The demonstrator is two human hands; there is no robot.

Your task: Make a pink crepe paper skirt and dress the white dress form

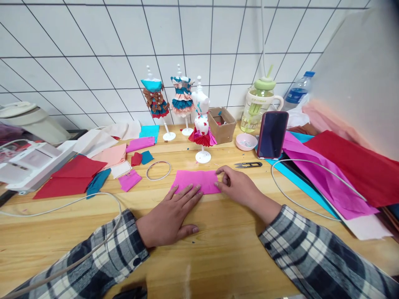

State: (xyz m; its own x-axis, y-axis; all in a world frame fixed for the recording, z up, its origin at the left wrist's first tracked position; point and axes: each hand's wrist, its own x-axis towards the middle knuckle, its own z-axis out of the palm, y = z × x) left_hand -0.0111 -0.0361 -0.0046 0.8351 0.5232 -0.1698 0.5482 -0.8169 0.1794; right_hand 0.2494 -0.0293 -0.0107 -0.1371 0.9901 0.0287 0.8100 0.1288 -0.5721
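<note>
A flat rectangle of bright pink material (pixel 199 179) lies on the wooden table (pixel 218 257). My left hand (pixel 173 214) rests palm down, fingers spread, its fingertips on the lower left part of the pink piece. At the right edge, the thumb and curled index finger of my right hand (pixel 235 185) pinch the pink piece. Just behind it stands a small white dress form (pixel 202 108) with a red and pink skirt. Black thread snips (pixel 248 165) lie beyond my right hand, and a thin hoop (pixel 158 170) lies to the left.
Two more dressed forms (pixel 155 97) stand at the back beside a cardboard box (pixel 222 126). A pink bowl (pixel 246 142), phone (pixel 272 135) and green-lidded bottle (pixel 254 108) are right of them. Coloured sheets (pixel 343 166) and a loose cable lie right, fabric scraps (pixel 75 174) and a power strip (pixel 40 166) left.
</note>
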